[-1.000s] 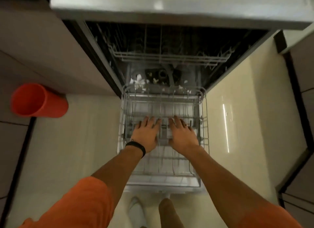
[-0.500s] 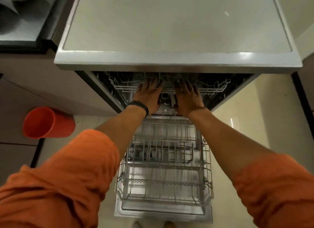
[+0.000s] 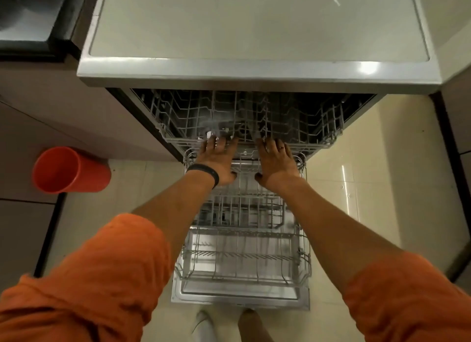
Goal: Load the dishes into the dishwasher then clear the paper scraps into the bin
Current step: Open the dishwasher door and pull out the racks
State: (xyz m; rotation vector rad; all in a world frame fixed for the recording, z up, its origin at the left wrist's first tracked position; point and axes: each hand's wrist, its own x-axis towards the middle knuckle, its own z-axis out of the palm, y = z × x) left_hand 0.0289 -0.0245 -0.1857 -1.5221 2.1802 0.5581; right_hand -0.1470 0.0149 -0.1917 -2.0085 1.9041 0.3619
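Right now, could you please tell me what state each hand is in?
Left hand: fingers hooked over the front rim of the upper rack, gripping it.
Right hand: grips the same rim beside it.

The only view comes from a wide-angle camera on the person's head, tilted steeply down and forward over the open dishwasher [image 3: 254, 71]. Its top fills the upper frame. The upper rack [image 3: 300, 122] sits at centre, with the lower rack [image 3: 242, 255] beneath. Orange sleeves [image 3: 89, 278] crowd the bottom corners, very near the lens, with floor [image 3: 369, 188] on both sides and feet [image 3: 204, 326] at the bottom edge.
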